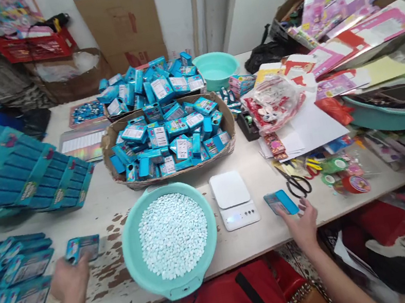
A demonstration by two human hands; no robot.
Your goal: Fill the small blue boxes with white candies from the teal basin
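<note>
At the left, my left hand is closed on a small blue printed box just above the table; it is slightly blurred. On the right, my right hand is open, its thumb at the near edge of another blue box and its fingers apart past the box's plain blue end. Between my hands stand a turquoise basin of small pale blue-white pellets and a white digital scale with a bare plate.
A cut-down cardboard carton full of blue boxes stands behind the basin. Rows of blue boxes lie at the left, below a stack of blue cartons. Black scissors, tape rolls and packaging crowd the right.
</note>
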